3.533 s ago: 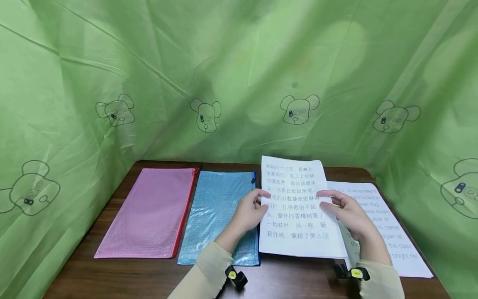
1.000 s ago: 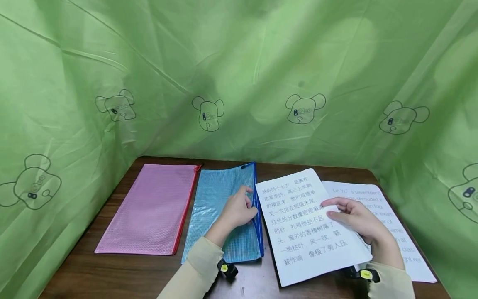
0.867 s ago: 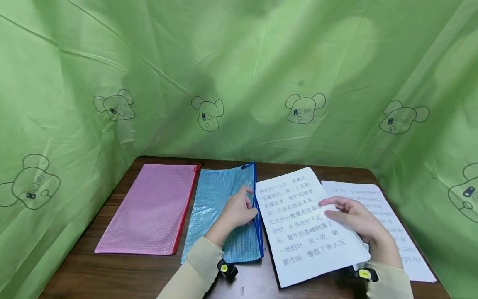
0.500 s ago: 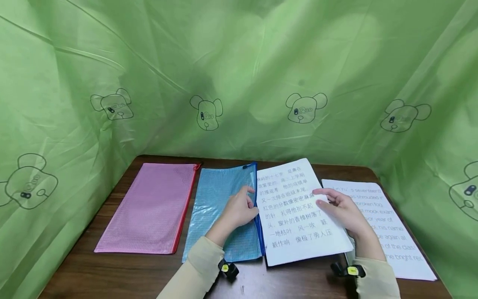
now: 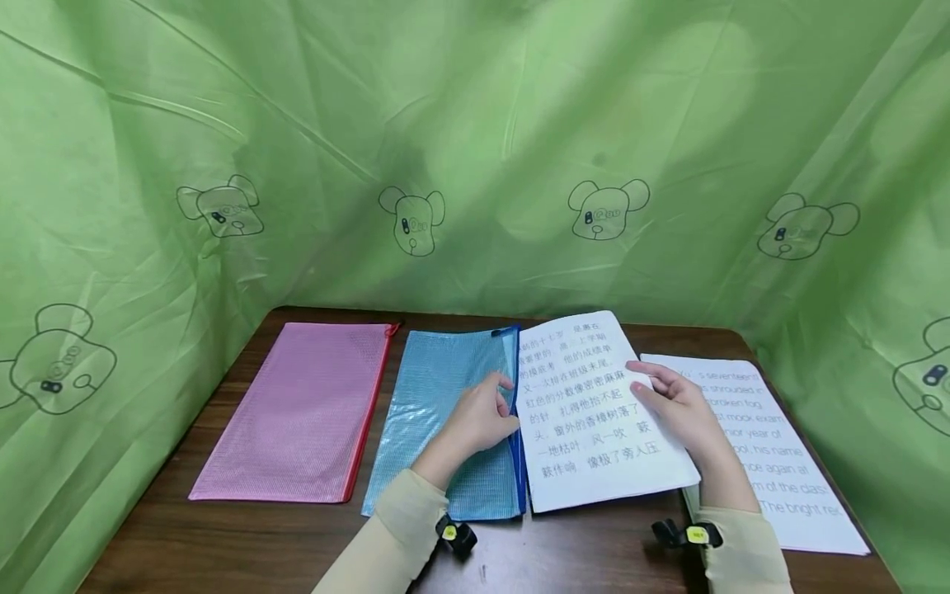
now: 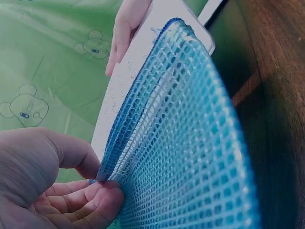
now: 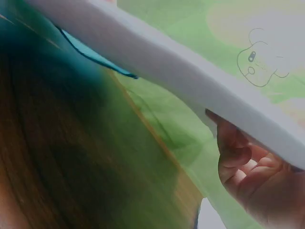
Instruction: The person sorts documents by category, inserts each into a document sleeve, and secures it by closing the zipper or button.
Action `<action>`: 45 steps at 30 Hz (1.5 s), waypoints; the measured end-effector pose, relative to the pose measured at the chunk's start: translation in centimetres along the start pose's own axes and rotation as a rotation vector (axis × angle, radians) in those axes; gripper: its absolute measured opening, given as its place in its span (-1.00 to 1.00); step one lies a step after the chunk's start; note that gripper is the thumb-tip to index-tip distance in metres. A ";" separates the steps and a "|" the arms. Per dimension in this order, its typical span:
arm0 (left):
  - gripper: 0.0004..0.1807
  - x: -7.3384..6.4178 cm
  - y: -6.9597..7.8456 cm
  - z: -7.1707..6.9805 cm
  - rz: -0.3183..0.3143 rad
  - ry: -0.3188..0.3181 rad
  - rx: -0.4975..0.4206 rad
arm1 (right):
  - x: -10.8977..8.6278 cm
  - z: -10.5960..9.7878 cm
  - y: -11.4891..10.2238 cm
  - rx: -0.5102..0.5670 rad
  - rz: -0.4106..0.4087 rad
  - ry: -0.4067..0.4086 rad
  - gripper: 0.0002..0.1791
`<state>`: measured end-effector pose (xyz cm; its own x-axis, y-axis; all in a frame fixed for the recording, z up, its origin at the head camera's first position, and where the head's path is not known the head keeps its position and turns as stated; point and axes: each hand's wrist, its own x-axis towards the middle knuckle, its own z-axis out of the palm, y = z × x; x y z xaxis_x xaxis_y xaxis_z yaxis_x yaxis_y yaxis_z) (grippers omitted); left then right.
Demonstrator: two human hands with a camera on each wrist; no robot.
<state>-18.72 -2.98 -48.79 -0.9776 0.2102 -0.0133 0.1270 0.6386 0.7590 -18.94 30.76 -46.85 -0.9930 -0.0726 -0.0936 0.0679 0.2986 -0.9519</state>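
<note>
Held paper (image 5: 594, 445) moved forward — two hands (image 5: 481, 419) (image 5: 679, 408), two pouches (image 5: 434, 384) (image 5: 293, 412).

Blue pouch (image 5: 419, 388) partly hidden, sleeves (image 5: 389, 536) cropped

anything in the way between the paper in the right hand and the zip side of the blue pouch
Nothing visible blocks it: the paper, held by the right hand, meets the zip side of the blue pouch, its left edge partly hidden there. Only the left hand is close, pinching that side.
</note>
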 end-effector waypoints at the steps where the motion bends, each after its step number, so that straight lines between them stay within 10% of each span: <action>1: -0.44 0.0 0.0 0.0 0.002 -0.005 0.002 | 0.0 -0.1 0.0 0.004 0.007 -0.006 -0.37; 22: -0.50 0.2 0.2 0.2 0.020 -0.014 0.020 | -0.3 -0.2 -0.3 0.072 0.107 -0.075 -0.34; 31: -0.48 0.0 -0.2 0.6 -0.001 -0.023 -0.016 | -1.3 -0.8 0.9 -0.399 0.021 -0.170 -0.49; 45: -0.50 0.1 -0.7 0.8 0.009 -0.034 -0.006 | -1.2 -1.4 1.0 -0.031 0.024 -0.166 -0.40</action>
<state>-18.73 -2.85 -49.87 -0.9702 0.2407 -0.0281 0.1348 0.6324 0.7628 -17.78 32.48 -47.22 -0.9611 -0.2209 -0.1656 0.0857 0.3313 -0.9396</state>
